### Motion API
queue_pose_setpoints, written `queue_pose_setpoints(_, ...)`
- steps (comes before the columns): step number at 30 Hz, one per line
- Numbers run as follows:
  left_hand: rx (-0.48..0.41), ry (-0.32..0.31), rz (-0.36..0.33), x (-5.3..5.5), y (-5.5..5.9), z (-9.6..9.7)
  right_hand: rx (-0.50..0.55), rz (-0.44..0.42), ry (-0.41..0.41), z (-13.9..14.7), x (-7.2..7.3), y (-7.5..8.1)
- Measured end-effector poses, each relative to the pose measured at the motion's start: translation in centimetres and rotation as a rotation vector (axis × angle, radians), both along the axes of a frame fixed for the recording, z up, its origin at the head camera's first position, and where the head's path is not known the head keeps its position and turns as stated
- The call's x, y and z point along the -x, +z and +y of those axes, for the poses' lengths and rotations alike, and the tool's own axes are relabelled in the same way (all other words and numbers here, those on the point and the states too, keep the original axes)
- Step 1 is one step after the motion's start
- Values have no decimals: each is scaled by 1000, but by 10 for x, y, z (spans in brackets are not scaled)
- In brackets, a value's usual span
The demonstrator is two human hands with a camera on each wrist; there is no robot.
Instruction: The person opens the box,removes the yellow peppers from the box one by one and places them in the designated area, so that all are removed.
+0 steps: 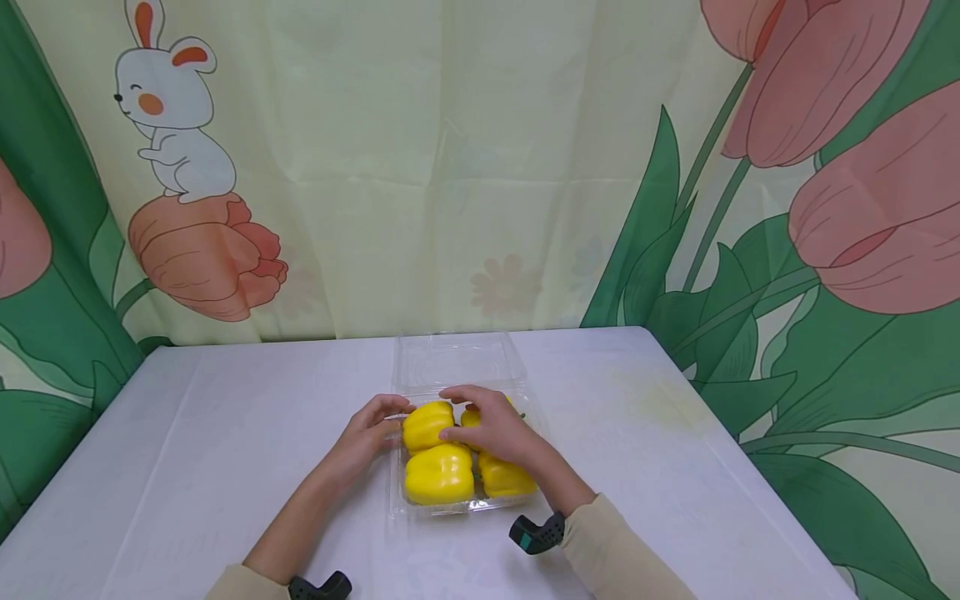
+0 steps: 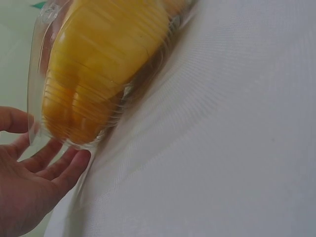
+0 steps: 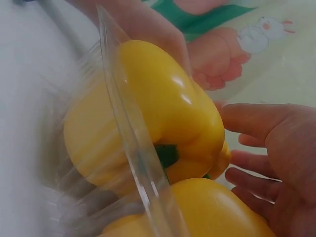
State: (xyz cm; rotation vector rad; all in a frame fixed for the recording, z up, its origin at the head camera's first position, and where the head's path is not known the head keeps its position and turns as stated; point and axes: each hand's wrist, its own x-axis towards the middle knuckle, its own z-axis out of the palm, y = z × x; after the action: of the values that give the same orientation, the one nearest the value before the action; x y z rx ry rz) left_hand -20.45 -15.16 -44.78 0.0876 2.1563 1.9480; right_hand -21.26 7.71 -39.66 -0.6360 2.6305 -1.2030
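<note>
Yellow bell peppers (image 1: 438, 475), four in number, sat in a clear plastic container (image 1: 480, 505), two nearer the person and two farther off, between and below the two hands. As I saw it from the room, the left hand (image 1: 371, 423) met the container's side at the farther pair, its fingers loosely extended and a little apart, the fingertips touching the plastic by one corner. Over the farther pair hung the right hand (image 1: 491, 425), thumb and fingers spread wide, the thumb reaching leftward to the pepper closest to the left hand; I could not tell how firmly it touched. The nearer pair lay just on the person's side of the right hand. Beyond both hands, the container's transparent lid (image 1: 459, 362) lay folded back on the white tabletop (image 1: 225, 458). Behind each hand, a black device (image 1: 538, 535) was worn at the wrist, just ahead of a beige sleeve (image 1: 618, 546). Well past the hands hung a printed curtain (image 1: 375, 167), with a white rabbit (image 1: 180, 125) off to the left hand's side and pink tulips (image 1: 832, 92) to the right hand's.
</note>
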Motion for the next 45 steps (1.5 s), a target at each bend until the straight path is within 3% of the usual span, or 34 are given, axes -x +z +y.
queue_pose_setpoints(11, 4, -5, 5, 0, 0, 0, -53, -16, -25, -2, 1, -3)
queue_pose_setpoints(32, 22, -2, -4, 0, 1, 0, -194, 39, -54, -10, 3, -5)
queue_pose_setpoints(45, 7, -13, 9, 0, 0, 0, -224, 52, -4, -10, -1, -2)
